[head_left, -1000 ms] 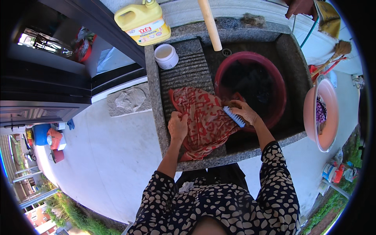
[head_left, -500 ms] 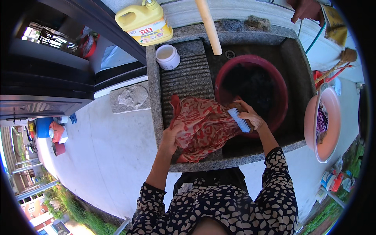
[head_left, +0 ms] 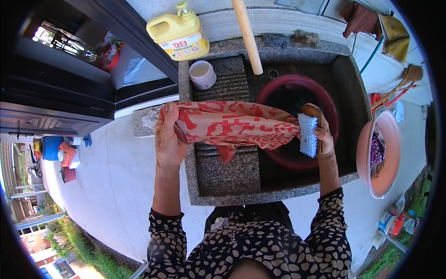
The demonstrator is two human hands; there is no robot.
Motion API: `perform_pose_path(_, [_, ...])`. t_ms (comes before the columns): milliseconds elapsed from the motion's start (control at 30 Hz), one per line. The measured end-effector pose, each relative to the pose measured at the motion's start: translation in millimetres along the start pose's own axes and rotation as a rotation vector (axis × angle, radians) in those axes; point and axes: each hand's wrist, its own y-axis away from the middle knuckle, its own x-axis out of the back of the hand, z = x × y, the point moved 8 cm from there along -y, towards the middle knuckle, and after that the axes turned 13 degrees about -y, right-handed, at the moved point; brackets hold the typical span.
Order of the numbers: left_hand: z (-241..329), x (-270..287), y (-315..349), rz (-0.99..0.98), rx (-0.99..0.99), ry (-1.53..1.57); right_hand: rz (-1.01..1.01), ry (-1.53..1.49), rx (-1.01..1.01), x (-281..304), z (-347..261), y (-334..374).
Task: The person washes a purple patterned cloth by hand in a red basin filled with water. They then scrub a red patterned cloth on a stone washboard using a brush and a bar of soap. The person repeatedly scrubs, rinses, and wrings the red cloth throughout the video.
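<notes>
My left grip clenches red-patterned cloth; right grip holds blue-bristled brush and cloth's right end, over maroon basin.

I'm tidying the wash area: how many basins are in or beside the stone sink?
2: the dark red basin inside the stone sink, the pink basin to its right.

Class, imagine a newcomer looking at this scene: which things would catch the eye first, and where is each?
Most likely the red-patterned cloth, stretched over the stone sink from the left grip toward the right grip, which holds a blue-bristled scrubbing brush. Next, perhaps, the dark red basin inside the sink and the yellow pump jug by the sink's far left corner.
</notes>
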Motion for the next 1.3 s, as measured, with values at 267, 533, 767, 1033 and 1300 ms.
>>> perform_pose_path(267, [-111, 64, 58, 0.116, 0.271, -0.167, 0.066, 0.242, -0.173, 36, 36, 35])
perform_pose_path(533, [-144, 78, 124, 0.111, 0.302, -0.663, 0.163, 0.443, -0.461, 93, 96, 75])
perform_pose_path(767, [-102, 19, 140, 0.113, -0.392, -1.701, 0.135, 0.703, -0.146, 42, 75, 42])
perform_pose_path(1033, [-174, -3, 171, -0.707, -0.357, -1.679, -0.635, 1.504, 0.52, -105, 175, 74])
perform_pose_path(1300, [-168, -10, 172, -0.702, -0.379, -1.6, -0.058, 1.287, 0.413, -48, 156, -93])
